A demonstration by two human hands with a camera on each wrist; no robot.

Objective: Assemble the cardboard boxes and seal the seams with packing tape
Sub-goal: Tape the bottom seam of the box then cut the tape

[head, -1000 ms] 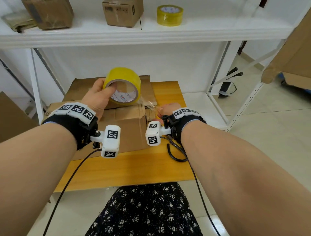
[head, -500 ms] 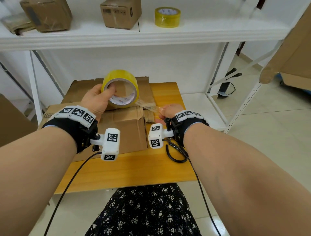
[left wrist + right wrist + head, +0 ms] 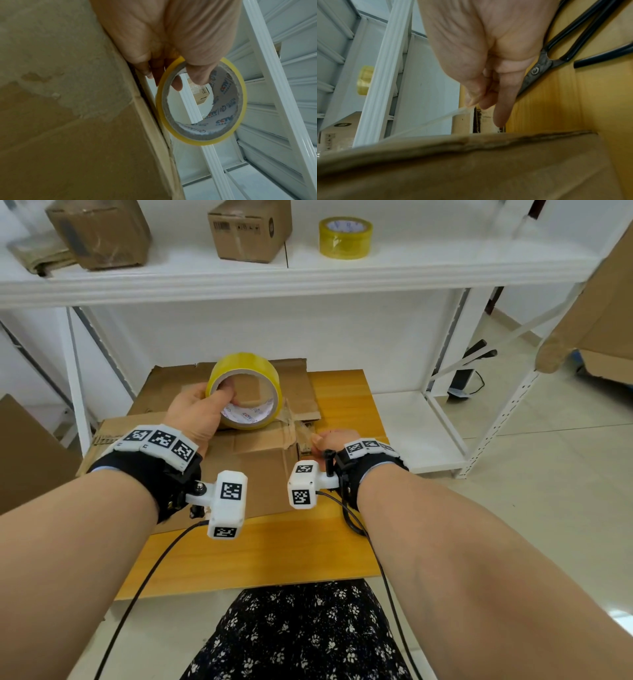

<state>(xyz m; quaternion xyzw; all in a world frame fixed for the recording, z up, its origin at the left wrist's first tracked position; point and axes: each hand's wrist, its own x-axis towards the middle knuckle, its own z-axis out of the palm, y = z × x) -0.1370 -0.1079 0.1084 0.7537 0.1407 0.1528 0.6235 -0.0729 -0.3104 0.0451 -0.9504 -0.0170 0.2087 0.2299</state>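
A brown cardboard box [image 3: 260, 470] stands on the wooden table [image 3: 274, 549]. My left hand [image 3: 197, 412] grips a yellow roll of packing tape [image 3: 246, 390] above the box's far edge, with fingers through its core [image 3: 202, 106]. A clear strip of tape [image 3: 298, 426] runs from the roll down to my right hand [image 3: 330, 440], which pinches its free end [image 3: 462, 110] between thumb and fingers beside the box's right corner. In the right wrist view the box [image 3: 471, 166] fills the lower frame.
Black-handled scissors [image 3: 556, 59] lie on the table by my right hand. Flattened cardboard [image 3: 164, 392] lies behind the box. The white shelf [image 3: 308, 273] above carries two boxes [image 3: 248, 229] and a second tape roll [image 3: 345, 237]. Shelf posts stand at both sides.
The roll in my left hand has dropped lower toward the box top. My right hand stays at the box's right corner, still pinching the tape end.
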